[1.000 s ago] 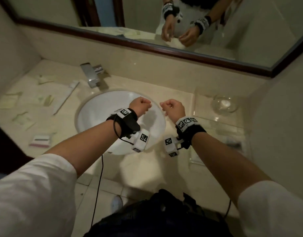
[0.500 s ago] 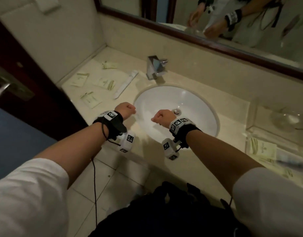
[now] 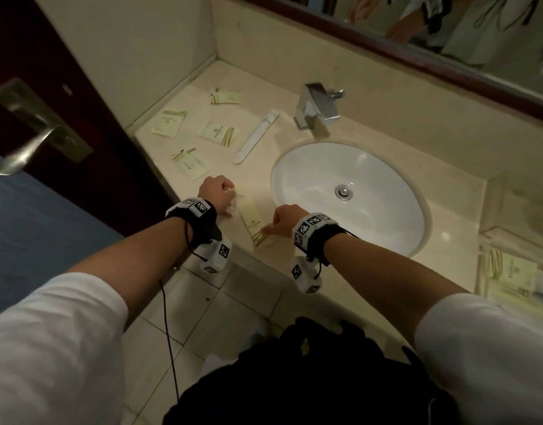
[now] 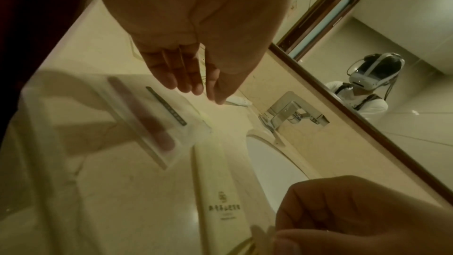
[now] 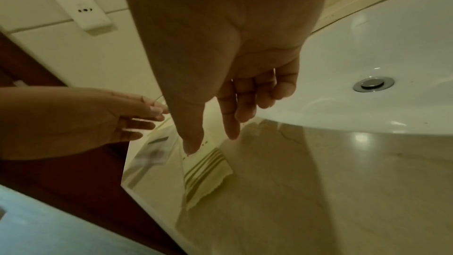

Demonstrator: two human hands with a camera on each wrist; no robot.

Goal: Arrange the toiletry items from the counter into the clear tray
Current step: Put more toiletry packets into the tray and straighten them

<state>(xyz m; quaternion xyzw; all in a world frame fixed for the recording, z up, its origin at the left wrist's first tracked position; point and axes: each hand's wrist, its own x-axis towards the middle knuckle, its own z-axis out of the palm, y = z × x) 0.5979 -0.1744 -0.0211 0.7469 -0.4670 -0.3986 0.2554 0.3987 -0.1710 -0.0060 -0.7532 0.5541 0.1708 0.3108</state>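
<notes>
- Head view: my left hand [image 3: 217, 194] and my right hand [image 3: 283, 220] sit low over the counter [image 3: 448, 216] left of the sink [image 3: 346, 191]. Between them lies a long cream sachet [image 3: 254, 220] with green stripes at its near end. The clear tray [image 3: 491, 240] stands well apart, right of the sink.
- Left wrist view: my left fingers [image 4: 186, 77] hang straight and relaxed above a clear packet [image 4: 157, 121], holding nothing.
- Right wrist view: my right hand's thumb tip [image 5: 192, 143] is at the sachet's striped end [image 5: 206, 174]; fingers loose, nothing gripped.
</notes>
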